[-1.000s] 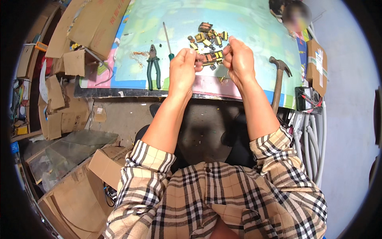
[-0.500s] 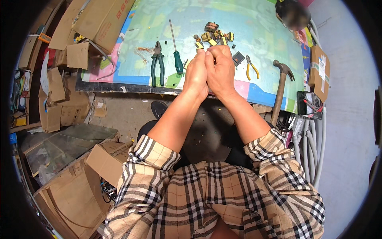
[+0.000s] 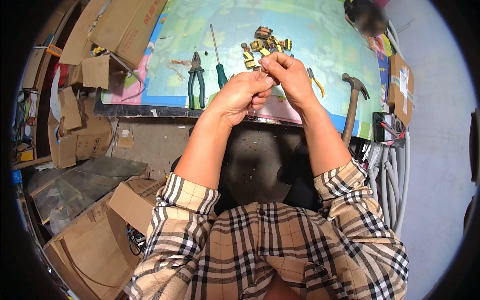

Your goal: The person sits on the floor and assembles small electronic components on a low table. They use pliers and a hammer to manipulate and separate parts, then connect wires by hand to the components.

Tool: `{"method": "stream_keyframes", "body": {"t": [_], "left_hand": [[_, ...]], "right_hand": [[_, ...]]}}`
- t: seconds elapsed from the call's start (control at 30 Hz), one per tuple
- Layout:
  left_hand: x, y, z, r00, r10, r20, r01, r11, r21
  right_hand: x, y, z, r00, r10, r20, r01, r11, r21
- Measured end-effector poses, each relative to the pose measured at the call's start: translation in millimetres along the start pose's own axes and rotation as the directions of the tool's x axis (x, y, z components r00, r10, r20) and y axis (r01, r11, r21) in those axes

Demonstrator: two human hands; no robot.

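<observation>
My left hand [image 3: 239,96] is closed, its thumb and fingers pinched together just over the table's near edge. Thin copper-coloured wire [image 3: 251,115] hangs below its fingers, and a fine strand seems to run up between both hands. Touching or nearly touching it, my right hand [image 3: 292,80] pinches at the same wire with thumb and forefinger. Just beyond the hands lies a cluster of small yellow-wrapped transformers or coils [image 3: 257,46]. Green-handled combination pliers [image 3: 197,82] and a green-handled screwdriver [image 3: 220,75] lie left of my hands. Small yellow-handled pliers [image 3: 316,83] lie to the right.
A wooden-handled hammer [image 3: 352,102] overhangs the table's right front edge. Loose copper strands [image 3: 180,65] lie near the pliers on the patterned table mat [image 3: 225,15]. Cardboard boxes [image 3: 125,30] stand at the left, and grey pipes [image 3: 390,185] lean at the right.
My hands have come nearer to me and turned; the fists pressed together have become pinching fingers with wire showing. My right forearm has swung right, so the dark block is now hidden.
</observation>
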State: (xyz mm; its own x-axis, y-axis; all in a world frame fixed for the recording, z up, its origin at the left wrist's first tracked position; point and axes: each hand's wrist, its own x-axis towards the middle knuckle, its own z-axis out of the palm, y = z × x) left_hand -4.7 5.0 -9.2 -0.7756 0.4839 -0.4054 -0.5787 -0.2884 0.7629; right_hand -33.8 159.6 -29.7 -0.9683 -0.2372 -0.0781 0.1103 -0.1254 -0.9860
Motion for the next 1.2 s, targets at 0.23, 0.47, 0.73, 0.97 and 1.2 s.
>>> {"method": "stream_keyframes", "body": {"t": [0.23,0.47,0.73,0.97,1.2], "left_hand": [[-13.2,13.1,-14.2,0.983,-0.029,-0.180,0.061,0.983,0.172],[-21.2,22.0,-34.4,0.991,-0.131,0.005,0.126,0.967,0.222],[-33.8,27.9,-42.7,0.998,-0.055,0.035,0.035,0.902,0.430],[-29.1,17.3,-17.7,0.902,0.412,0.126,-0.312,0.424,0.850],[-9.3,-7.9,-10.7,0.832,0.555,-0.006,-0.267,0.410,0.872]], "right_hand": [[-1.2,-10.6,-15.2,0.977,-0.189,0.097,0.208,0.945,-0.251],[-34.9,-12.5,16.1,0.826,-0.397,0.400,0.563,0.538,-0.628],[-32.5,-0.6,17.0,0.841,-0.403,0.361,0.532,0.493,-0.688],[-21.6,-8.4,2.2,0.879,0.383,0.285,-0.471,0.788,0.396],[-12.1,5.4,-1.9,0.899,0.402,0.175,-0.427,0.711,0.558]]}}
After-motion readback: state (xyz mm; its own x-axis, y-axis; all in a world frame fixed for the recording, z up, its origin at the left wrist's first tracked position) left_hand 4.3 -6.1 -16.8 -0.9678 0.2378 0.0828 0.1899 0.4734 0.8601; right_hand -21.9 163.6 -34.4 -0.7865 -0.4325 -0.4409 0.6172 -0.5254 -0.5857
